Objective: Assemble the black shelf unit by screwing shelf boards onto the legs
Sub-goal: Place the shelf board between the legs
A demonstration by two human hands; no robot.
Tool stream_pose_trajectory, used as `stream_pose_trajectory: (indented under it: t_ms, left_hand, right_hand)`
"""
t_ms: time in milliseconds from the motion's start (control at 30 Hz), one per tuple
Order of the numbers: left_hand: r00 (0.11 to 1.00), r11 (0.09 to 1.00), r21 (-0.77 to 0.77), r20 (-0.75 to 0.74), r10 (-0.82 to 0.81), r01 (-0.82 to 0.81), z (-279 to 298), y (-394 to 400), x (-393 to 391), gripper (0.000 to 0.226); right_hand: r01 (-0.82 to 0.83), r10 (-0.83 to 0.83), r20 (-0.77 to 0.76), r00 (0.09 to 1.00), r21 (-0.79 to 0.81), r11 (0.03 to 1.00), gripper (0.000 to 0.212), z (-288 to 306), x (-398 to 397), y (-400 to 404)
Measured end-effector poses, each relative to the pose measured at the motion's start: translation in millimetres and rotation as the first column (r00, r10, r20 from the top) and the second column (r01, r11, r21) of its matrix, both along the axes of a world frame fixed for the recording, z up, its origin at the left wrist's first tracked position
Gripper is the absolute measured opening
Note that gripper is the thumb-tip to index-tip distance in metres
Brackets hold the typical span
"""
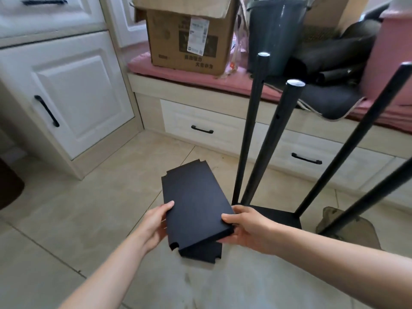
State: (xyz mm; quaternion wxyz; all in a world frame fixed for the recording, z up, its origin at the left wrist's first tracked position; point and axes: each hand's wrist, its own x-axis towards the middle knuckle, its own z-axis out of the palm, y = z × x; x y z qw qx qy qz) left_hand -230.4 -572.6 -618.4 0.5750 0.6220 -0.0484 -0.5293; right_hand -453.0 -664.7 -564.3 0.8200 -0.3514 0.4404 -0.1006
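Observation:
A black shelf board [194, 201] with notched corners hangs tilted above the tiled floor. My left hand [156, 224] grips its left edge, thumb on top. My right hand [249, 228] grips its near right corner, thumb on top and fingers underneath. Another black board [205, 250] lies on the floor just under it. To the right stands the partly built shelf unit: several black legs [265, 148] rise upward from a black board [281, 217] at floor level. A hole shows in one leg.
White cabinets [73, 97] stand at the left. A window bench with drawers [200, 126] and a pink cushion carries a cardboard box [187, 39], a dark bucket [276, 34] and black items. A crumpled brown bag [347, 228] lies on the floor at the right.

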Motion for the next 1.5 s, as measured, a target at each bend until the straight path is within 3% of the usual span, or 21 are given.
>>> stream_pose_trajectory:
  t_ms: [167, 333, 533, 833, 933, 1067, 1133, 1233, 1333, 1500]
  left_hand:
    - [1.0, 0.986, -0.166, -0.017, 0.009, -0.012, 72, -6, 6, 0.03]
    - [0.998, 0.945, -0.322, 0.031, -0.05, 0.058, 156, -5, -15, 0.036]
    - [1.0, 0.882, -0.472, 0.008, -0.007, 0.01, 226, -5, -54, 0.041]
    - [0.994, 0.741, -0.668, -0.109, -0.011, -0.065, 306, -11, -130, 0.04]
    - [0.99, 0.722, -0.687, -0.14, -0.022, -0.081, 322, -20, -156, 0.034]
    - [0.977, 0.696, -0.708, -0.208, -0.043, -0.12, 329, -43, -192, 0.045]
    - [0.968, 0.687, -0.711, -0.248, -0.049, -0.147, 328, -56, -209, 0.048]
    - [0.966, 0.691, -0.7, -0.26, -0.012, -0.18, 324, -76, -238, 0.044]
    - [0.963, 0.719, -0.664, -0.27, 0.026, -0.205, 319, -95, -264, 0.043]
    - [0.955, 0.739, -0.631, -0.289, 0.058, -0.236, 307, -122, -286, 0.028]
  right_hand:
    - [-0.019, 0.029, 0.07, 0.997, -0.143, 0.99, 0.033, 64, -18, 17]
    - [0.058, -0.019, 0.121, 0.993, -0.324, 0.944, 0.027, 144, -47, 28]
    - [0.144, -0.074, 0.162, 0.984, -0.476, 0.867, 0.024, 212, -82, 35]
    - [0.452, -0.4, 0.215, 0.891, -0.504, 0.736, 0.01, 274, -142, 21]
    - [0.55, -0.491, 0.25, 0.835, -0.413, 0.726, 0.008, 289, -165, 11]
    - [0.574, -0.515, 0.257, 0.818, -0.328, 0.75, 0.042, 289, -195, -4]
    - [0.579, -0.516, 0.262, 0.815, -0.327, 0.747, 0.047, 285, -204, -10]
    - [0.576, -0.534, 0.236, 0.812, -0.475, 0.666, 0.035, 285, -216, -22]
    - [0.536, -0.606, 0.166, 0.778, -0.677, 0.504, 0.016, 281, -230, -37]
    - [0.449, -0.725, 0.113, 0.679, -0.846, 0.289, 0.016, 257, -248, -66]
